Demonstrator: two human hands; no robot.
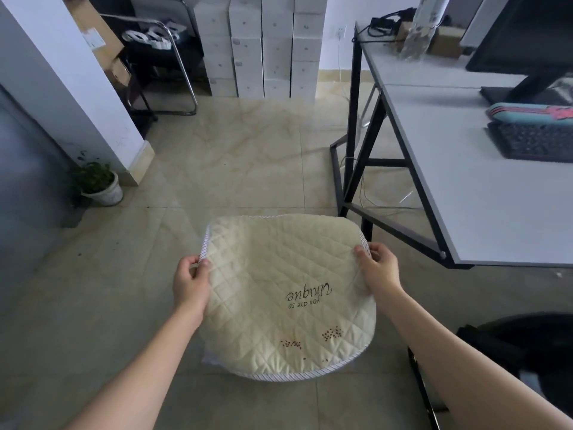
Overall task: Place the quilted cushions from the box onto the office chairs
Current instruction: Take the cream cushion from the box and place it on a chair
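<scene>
Both hands, left hand [189, 285] and right hand [379, 270], are pinching the cushion [286, 297] by its edges. It is sagging between them, so a loose pinch could drop it on the floor [248, 156].

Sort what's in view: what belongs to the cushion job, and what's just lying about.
Job: cushion, held by left hand and right hand; dark chair at lower right.

Lying about: desk, keyboard, monitor, potted plant, stacked white boxes.

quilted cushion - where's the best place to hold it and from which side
Grip the quilted cushion at its striped piped edge, one hand per side, as the left hand and right hand do now. It is wide, thin and floppy, so pinching opposite side edges keeps it spread flat.
</scene>
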